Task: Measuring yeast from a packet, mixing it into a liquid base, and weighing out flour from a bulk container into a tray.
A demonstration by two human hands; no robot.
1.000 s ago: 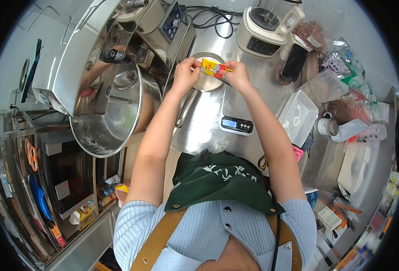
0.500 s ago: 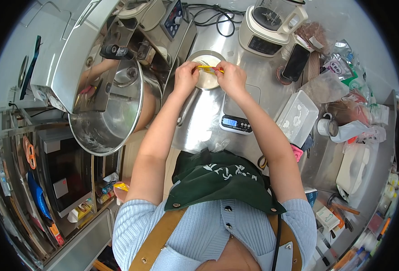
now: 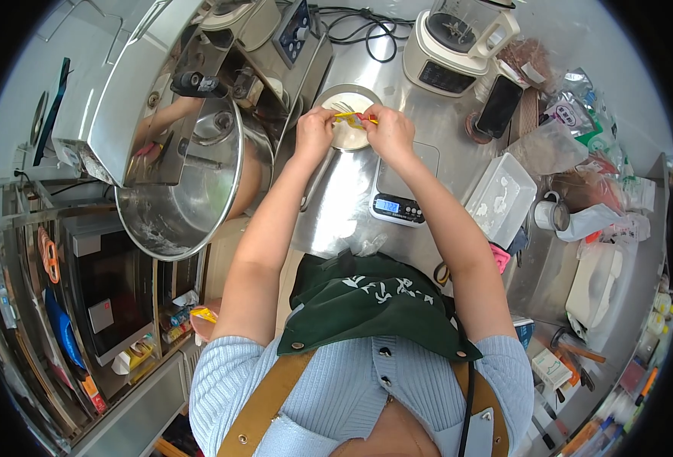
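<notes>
slim yellow packet (image 3: pixel 346 116): plastic-looking | large round silver bowl (image 3: pixel 151 221): glossy metal | grey worktop (image 3: pixel 344 209): shiny metal | dark-green apron (image 3: pixel 374 316): matt cloth

My steel counter (image 3: pixel 336 209) shines in the middle. A pan (image 3: pixel 364 92) sits toward its left edge, the handle slanting down to the near edge. To the pan's right and nearer me lies the scale (image 3: pixel 399 207) — its display lit. The blender (image 3: pixel 444 67) stands at the far edge, with a black cable (image 3: pixel 361 17) looped to its left. Toward the right edge lies a white tray (image 3: pixel 516 180), streaked inside — clear plastic (image 3: pixel 370 244) crumples at the near edge.
</notes>
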